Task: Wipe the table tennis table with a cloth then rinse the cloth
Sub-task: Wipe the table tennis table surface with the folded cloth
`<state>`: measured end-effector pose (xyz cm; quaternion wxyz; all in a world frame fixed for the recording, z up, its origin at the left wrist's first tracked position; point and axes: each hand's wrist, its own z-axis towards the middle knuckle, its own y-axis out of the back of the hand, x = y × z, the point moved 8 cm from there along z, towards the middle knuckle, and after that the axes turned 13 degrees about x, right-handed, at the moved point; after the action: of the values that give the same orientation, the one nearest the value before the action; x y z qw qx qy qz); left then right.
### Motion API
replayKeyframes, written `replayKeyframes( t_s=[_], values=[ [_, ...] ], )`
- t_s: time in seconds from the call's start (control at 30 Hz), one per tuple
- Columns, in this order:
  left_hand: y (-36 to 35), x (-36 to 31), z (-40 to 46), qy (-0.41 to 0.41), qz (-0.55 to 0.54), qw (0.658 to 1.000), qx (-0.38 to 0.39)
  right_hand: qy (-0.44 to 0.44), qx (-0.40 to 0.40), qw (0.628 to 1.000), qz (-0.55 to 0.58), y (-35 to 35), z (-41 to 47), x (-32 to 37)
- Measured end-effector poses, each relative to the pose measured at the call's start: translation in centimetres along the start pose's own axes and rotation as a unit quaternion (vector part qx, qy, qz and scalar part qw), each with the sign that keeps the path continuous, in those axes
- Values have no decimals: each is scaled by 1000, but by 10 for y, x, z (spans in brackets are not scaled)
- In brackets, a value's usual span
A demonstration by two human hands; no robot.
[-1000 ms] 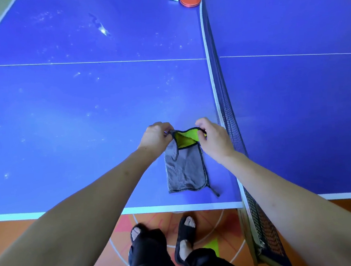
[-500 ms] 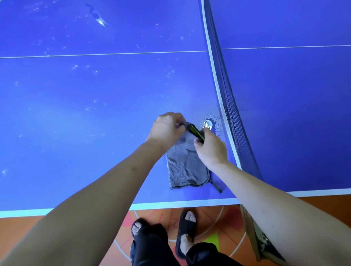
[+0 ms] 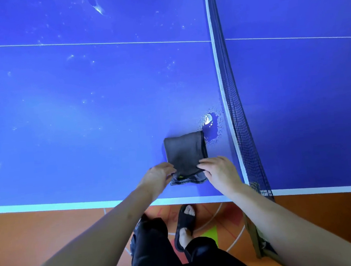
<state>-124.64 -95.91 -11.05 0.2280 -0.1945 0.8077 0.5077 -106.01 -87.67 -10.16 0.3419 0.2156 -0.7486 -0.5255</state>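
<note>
The person stands at the near edge of the table tennis table (image 3: 84, 119), one sandalled foot (image 3: 185, 223) showing on the orange floor (image 3: 41, 240) below it.

The left hand (image 3: 157, 178) and the right hand (image 3: 218, 172) both rest at the near end of the cloth (image 3: 184, 151), a folded grey square lying a little in from the near edge and close beside the net (image 3: 235, 106). The left fingertips touch the cloth's near left corner; whether they pinch it cannot be told. The right hand's fingers lie fairly straight on the near right corner.

Risks, as judged:
- The fold is loose — a lower layer sticks out at the near end, so a push could let it unfold or bunch.
- A puddle (image 3: 211, 127) touches the cloth's far right corner, right by the net; a quick stroke could smear water or drive it under the net.
- A wide stroke to the right could snag the mesh.

The blue surface to the left and farther off carries scattered pale specks and one longer streak (image 3: 98, 10) near the far left — wiping looks barely begun. A white line (image 3: 99, 43) crosses the table farther off.
</note>
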Motion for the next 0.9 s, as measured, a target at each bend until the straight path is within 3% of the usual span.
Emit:
replayKeyframes(
  t_s=[0.23, 0.37, 0.5, 0.6, 0.67, 0.77, 0.9],
  values=[
    [-3, 6, -6, 8, 11, 998, -59, 22, -27, 999, -23, -4, -13, -1],
    [-15, 13, -6, 30, 111, 993, 29, 4, -18, 1000, -3, -12, -22, 4],
    [19, 0, 11, 47, 143, 987, -56, -142, -71, 985, 64, 0, -26, -12],
    [52, -12, 42, 82, 129, 983, -100, -298, 39, 949, 92, -12, -27, -28],
    [60, -14, 69, 106, 129, 985, -41, -349, 104, 923, 127, -23, -26, -26],
    [55, -10, 97, 123, 162, 975, 94, -362, 88, 906, 203, -30, -20, -18],
    [47, -8, 103, 125, 196, 963, 133, -335, 50, 893, 295, -28, -16, -17]
  ],
)
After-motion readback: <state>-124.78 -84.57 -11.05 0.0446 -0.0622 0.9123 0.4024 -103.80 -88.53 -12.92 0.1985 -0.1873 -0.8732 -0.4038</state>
